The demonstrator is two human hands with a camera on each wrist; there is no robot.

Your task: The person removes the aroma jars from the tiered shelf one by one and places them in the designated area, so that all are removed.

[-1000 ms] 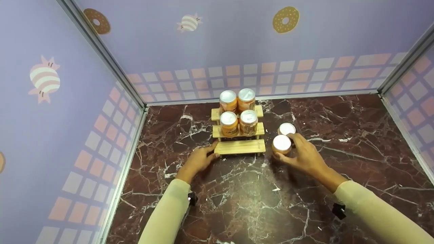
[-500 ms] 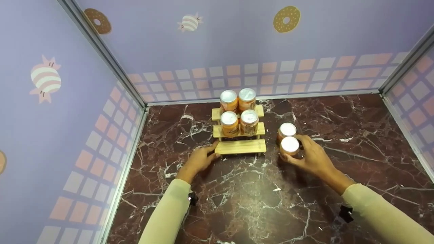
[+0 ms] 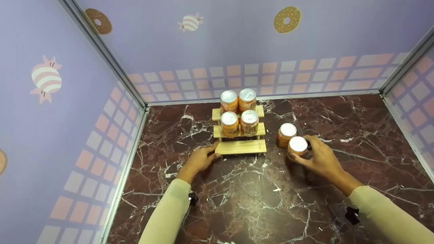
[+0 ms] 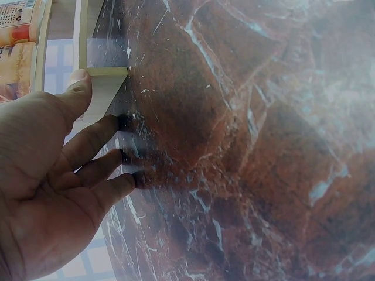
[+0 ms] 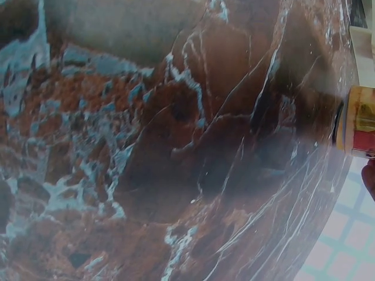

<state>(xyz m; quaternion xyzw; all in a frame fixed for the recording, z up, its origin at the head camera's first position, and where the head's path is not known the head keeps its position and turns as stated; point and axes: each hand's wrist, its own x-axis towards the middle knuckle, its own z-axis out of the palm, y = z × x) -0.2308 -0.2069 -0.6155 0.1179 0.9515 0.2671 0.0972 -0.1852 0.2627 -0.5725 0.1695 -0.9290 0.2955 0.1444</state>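
Observation:
In the head view my right hand (image 3: pixel 322 157) grips an upright orange can (image 3: pixel 298 144) with a pale top, thumb in front and fingers behind. Only this can's lower edge (image 5: pixel 358 120) and a fingertip show in the right wrist view. Just behind and left of it stands a second orange can (image 3: pixel 287 134) on the marble surface. A three-step wooden stand (image 3: pixel 240 146) carries two cans (image 3: pixel 239 127) on its middle step and two more cans (image 3: pixel 238 101) on top; its lowest step is bare. My left hand (image 3: pixel 199 160) holds that step's left end between thumb and index finger.
Dark red marble-patterned surface (image 3: pixel 237 203) lies beneath everything. A purple back wall (image 3: pixel 230 40) rises close behind the stand, and side walls stand left and right with metal trim (image 3: pixel 129 149) along their edges.
My right hand has moved the can to the right, away from the stand and partly clear of the second can. My left hand and the stand stay where they were.

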